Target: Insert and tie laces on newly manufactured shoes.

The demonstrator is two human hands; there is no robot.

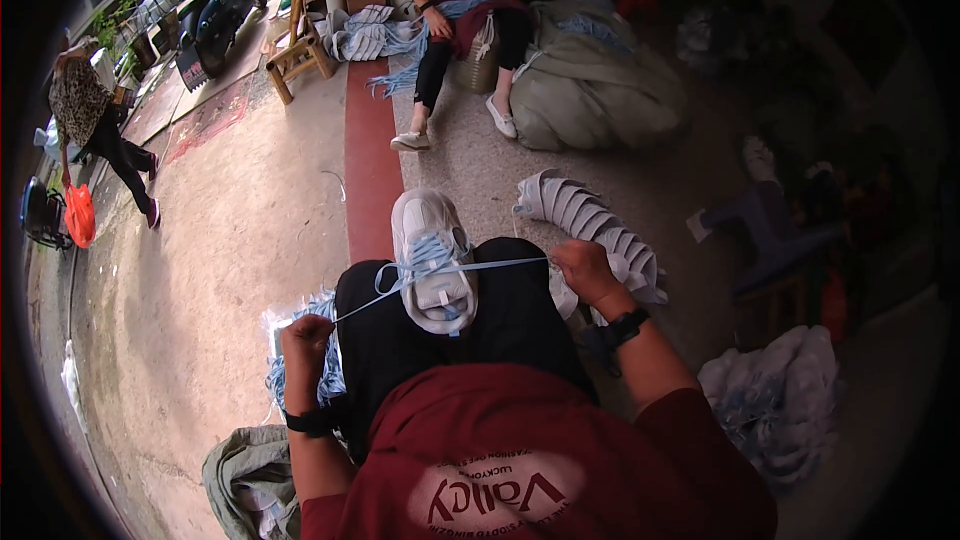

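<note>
A white shoe upper [432,258] lies on my lap, toe pointing away from me. A light blue lace [500,263] is threaded through its eyelets and stretched out to both sides. My left hand [305,338] grips the left end of the lace, low by my knee. My right hand [583,268] pinches the right end, level with the shoe. Both wrists wear black bands.
A row of stacked white shoe uppers [590,225] lies on the floor by my right knee. A bundle of blue laces [295,365] sits at my left. A seated person [470,30] works ahead beside a large grey sack [590,90]. Another person [95,130] walks at far left, near a scooter [220,5].
</note>
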